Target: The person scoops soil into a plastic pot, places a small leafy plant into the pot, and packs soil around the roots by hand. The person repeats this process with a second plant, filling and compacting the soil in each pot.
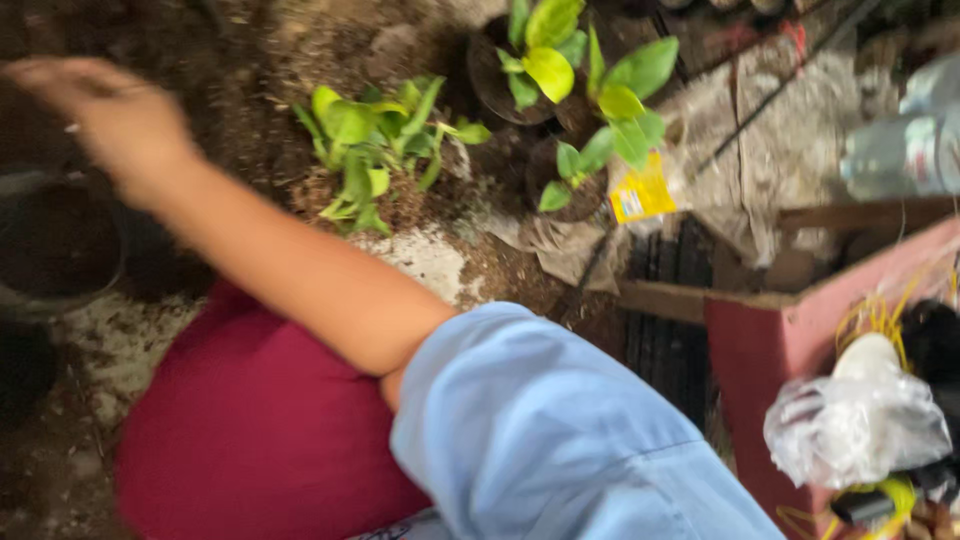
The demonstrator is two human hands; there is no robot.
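My right hand (110,110) reaches out to the upper left, the bare forearm stretching from a light blue sleeve (540,430) across a maroon-clad knee (250,420). The hand is blurred and hovers just above the rim of a dark round pot (60,240). Whether its fingers hold anything cannot be made out. A small leafy green plant (370,150) stands in loose brown soil to the right of the hand. My left hand is out of sight.
Two dark pots with yellow-green leaves (545,60) (590,170) stand at the top centre beside a yellow packet (640,195). At the right are a red crate (790,340) holding a crumpled plastic bag (855,420), and clear plastic bottles (900,150).
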